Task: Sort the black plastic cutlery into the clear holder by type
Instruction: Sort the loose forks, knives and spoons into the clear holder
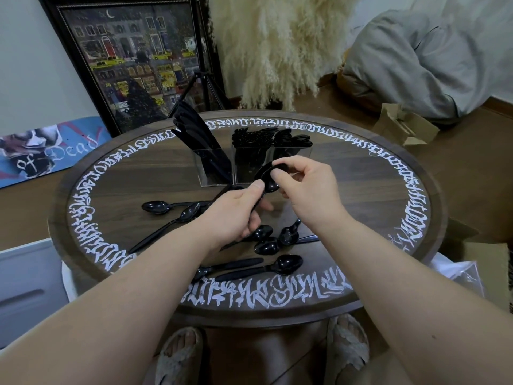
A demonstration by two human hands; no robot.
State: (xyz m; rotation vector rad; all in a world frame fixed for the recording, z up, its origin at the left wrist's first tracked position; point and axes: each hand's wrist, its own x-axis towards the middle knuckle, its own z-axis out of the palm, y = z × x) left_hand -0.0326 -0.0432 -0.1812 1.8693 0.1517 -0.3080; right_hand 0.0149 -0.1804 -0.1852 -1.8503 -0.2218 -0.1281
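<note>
One round lettered table point(361, 173), bedroom

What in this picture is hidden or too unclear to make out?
Head view only:
- Spoon handles: the left hand grips them, so their count is unclear.
- Spoons on the table: partly under the left hand and arm.
- Holder: its right compartment sits behind the right hand.
- Cutlery tops in the holder: dark and blurred.

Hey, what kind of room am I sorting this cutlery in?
Probably a living room at home, not a kitchen: a framed picture leans on the wall, pampas grass stands behind the lettered round table, and a grey cushion lies on the wooden floor.
</note>
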